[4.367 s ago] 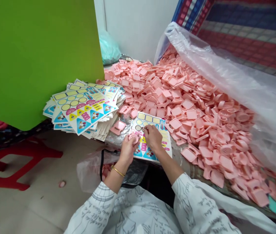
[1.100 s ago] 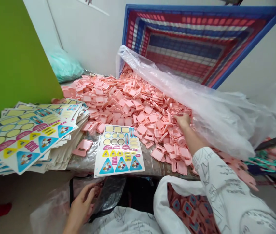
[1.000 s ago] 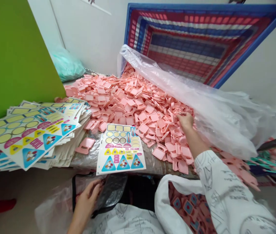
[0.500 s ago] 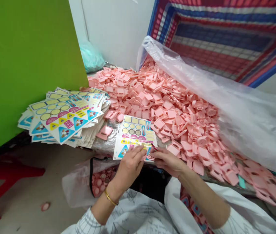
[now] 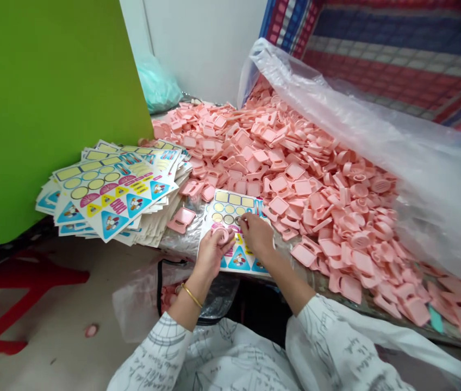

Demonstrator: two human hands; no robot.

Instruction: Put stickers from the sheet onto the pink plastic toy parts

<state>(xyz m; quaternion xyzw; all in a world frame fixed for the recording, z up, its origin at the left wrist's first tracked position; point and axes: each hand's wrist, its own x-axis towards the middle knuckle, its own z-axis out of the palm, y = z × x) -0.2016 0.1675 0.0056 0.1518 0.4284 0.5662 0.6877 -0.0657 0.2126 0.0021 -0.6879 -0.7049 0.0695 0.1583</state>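
Head view: a round pink plastic piece (image 5: pixel 221 234) is held flat in the left grip (image 5: pixel 210 255), closed around it with curled fingers, over the lower left of a printed sticker sheet (image 5: pixel 230 209). The sheet's long axis runs away from the wearer, slightly tilted, and the sheet lies beneath both grips. The right grip (image 5: pixel 257 234) is just beside the piece on its right and is the nearer to the sheet's upper rows, with thumb and forefinger drawn together at the sheet; whether a sticker is pinched there cannot be told. Against the frame half a second earlier, both grips have been raised from the sheet's lower edge.

To the right of the right grip, a heap of pink plastic parts (image 5: pixel 316 201) is spread over the desk (image 5: pixel 181 243), partly covered by a clear plastic sheet (image 5: pixel 418 163). To the left of the left grip, a pink rectangular piece (image 5: pixel 181 220) lies just beside a fanned stack of sticker sheets (image 5: pixel 112 195), and a green board (image 5: pixel 51 108) stands beyond. A gold bangle (image 5: pixel 192 296) is worn below the left grip, and a clear plastic bag (image 5: pixel 136 304) is hung below the desk's edge.
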